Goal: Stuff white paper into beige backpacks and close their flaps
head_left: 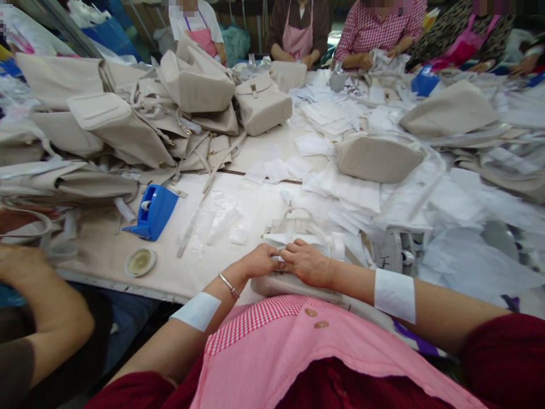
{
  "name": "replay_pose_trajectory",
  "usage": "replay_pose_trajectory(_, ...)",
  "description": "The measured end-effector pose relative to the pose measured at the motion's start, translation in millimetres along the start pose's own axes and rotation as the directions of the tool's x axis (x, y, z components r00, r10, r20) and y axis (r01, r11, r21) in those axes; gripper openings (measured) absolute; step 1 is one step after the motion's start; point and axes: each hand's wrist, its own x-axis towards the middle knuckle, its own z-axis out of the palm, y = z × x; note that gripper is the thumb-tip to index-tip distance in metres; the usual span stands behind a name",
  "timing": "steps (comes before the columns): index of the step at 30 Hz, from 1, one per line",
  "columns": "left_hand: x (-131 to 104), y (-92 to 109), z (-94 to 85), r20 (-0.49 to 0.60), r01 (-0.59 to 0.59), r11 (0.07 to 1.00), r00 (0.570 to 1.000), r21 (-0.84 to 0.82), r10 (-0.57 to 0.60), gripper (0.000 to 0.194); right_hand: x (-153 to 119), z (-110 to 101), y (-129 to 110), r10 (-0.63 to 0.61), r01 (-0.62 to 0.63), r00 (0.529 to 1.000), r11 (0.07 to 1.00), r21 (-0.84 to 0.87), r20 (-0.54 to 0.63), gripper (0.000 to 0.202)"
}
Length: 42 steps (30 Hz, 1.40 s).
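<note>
A beige handbag lies at the table's near edge, against my pink apron. Its handle loops up on the far side, with white paper around it. Over the bag, my left hand and my right hand meet with bent, closed fingers. A small white piece shows between the fingertips; its kind is too small to make out. My fingers hide part of the bag's top. White patches sit on both my forearms.
Beige bags are heaped at left, and another lies ahead on white sheets. A blue tape dispenser, a round dish and a grey dispenser stand nearby. A co-worker's arm is at left; several people stand opposite.
</note>
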Motion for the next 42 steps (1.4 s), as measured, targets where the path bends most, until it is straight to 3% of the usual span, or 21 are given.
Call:
replay_pose_trajectory(4, -3.5, -3.5, -0.8, 0.068, 0.017, 0.99, 0.998, -0.142, -0.007, 0.028, -2.5, -1.3, 4.0, -0.005, 0.006, 1.0, 1.0, -0.013, 0.014, 0.024)
replay_pose_trajectory(12, 2.9, -7.6, 4.3, 0.118, 0.135, 0.922, 0.988, -0.362, -0.098, 0.026, -2.0, -27.3, 3.7, -0.066, 0.067, 0.995, 0.998, -0.012, 0.078, 0.013)
replay_pose_trajectory(16, 4.3, -7.8, 7.2, 0.133, 0.194, 0.838, 0.98, -0.51, -0.146, 0.028, -3.9, -16.9, 2.3, -0.02, 0.022, 0.999, 0.999, -0.037, 0.04, 0.012)
replay_pose_trajectory(21, 0.6, -9.0, 5.7, 0.144, 0.181, 0.821, 0.982, -0.541, -0.122, 0.026, -8.1, 6.4, -5.0, 0.071, -0.075, 0.996, 0.995, -0.071, -0.058, 0.021)
replay_pose_trajectory(27, -0.5, -13.6, 1.7, 0.119, 0.133, 0.795, 0.99, -0.592, -0.077, 0.022, -9.1, 2.8, -7.2, 0.057, -0.067, 0.99, 0.995, -0.074, -0.13, 0.019)
replay_pose_trajectory(35, -2.7, -7.2, 8.5, 0.092, 0.166, 0.85, 0.986, -0.5, -0.138, 0.03, -11.3, 8.9, -5.1, 0.059, -0.076, 0.981, 0.993, -0.085, -0.182, 0.018)
replay_pose_trajectory(39, -5.7, 2.4, 12.4, -0.102, 0.085, 0.967, 0.988, -0.241, -0.112, 0.029, -11.9, 2.7, -14.5, 0.157, -0.179, 0.959, 0.981, -0.077, -0.235, 0.019)
replay_pose_trajectory(42, -7.2, 5.6, 15.7, -0.235, 0.052, 0.999, 0.97, -0.013, -0.054, 0.03, -31.8, -18.8, -21.7, 0.283, -0.319, 0.893, 0.947, -0.047, -0.349, 0.028)
